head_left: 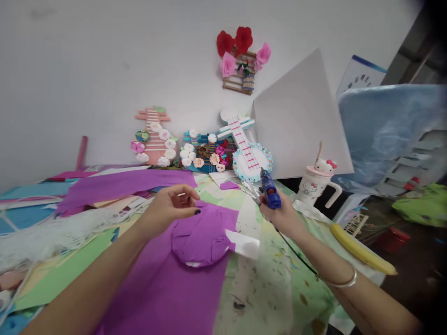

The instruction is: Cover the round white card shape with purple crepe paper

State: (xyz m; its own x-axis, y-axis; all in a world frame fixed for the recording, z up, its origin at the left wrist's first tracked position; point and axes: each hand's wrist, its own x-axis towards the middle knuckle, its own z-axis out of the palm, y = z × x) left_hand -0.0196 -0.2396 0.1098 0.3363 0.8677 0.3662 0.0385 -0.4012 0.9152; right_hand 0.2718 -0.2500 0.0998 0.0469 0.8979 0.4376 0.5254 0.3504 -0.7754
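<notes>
In my right hand point(281, 216) is a blue glue gun point(271, 191), nozzle pointing up and away from me, its dark cord trailing down along my forearm. My left hand point(174, 204) hovers empty at the upper left of a round form wrapped in purple paper point(200, 237), fingers loosely curled and apart from the thumb. A white strip point(246, 244) sticks out from the form's right side. Beneath it lies a large purple sheet point(167, 293). Just beyond the glue gun, a white lute-shaped craft point(246, 149) with pink lines leans against the wall.
Paper sheets and white lace point(52, 239) pile up on the left. A lidded cup point(310, 184) and a yellow banana-shaped object point(363, 249) are at the right. Flower-decorated crafts point(153, 135) and a white board point(300, 121) stand along the wall. The table's right edge drops to the floor.
</notes>
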